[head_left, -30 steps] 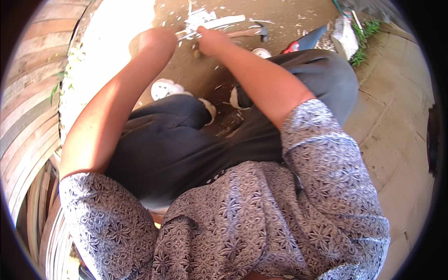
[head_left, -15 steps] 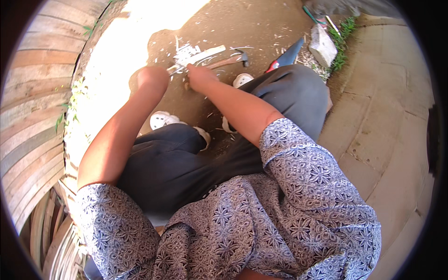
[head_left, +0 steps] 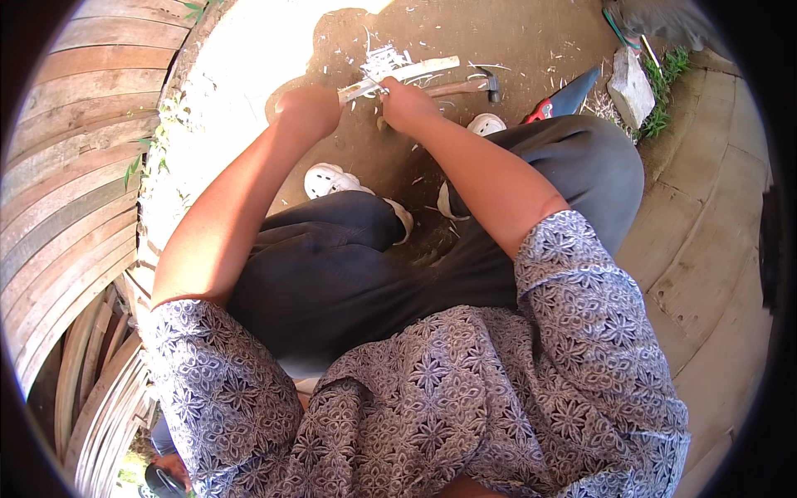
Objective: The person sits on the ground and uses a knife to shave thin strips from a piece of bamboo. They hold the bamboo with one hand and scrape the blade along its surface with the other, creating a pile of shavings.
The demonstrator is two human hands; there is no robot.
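Observation:
My left hand [head_left: 311,112] is closed on one end of a pale wood strip [head_left: 359,88], which points right across the ground in front of me. Close beside it, my right hand [head_left: 405,106] is a fist around a small knife; a thin blade [head_left: 373,79] shows at the strip and a tan handle end [head_left: 382,123] pokes out below the fist. The fingers hide most of the knife. White shavings [head_left: 384,60] lie just beyond the strip. A claw hammer [head_left: 465,86] rests on the ground to the right of my right hand, its handle partly hidden.
A saw-like tool with a red handle and blue-grey blade [head_left: 573,93] lies beyond my right knee. Farther right is a pale stone block [head_left: 631,87] by grass. A curved wood-slat wall [head_left: 75,158] stands left, grey paving [head_left: 697,232] right. My white clogs [head_left: 330,180] are below my hands.
The whole view has shifted, so hands, hammer and stone sit farther right and higher. Both hands keep their grips, and the gap between them looks slightly wider.

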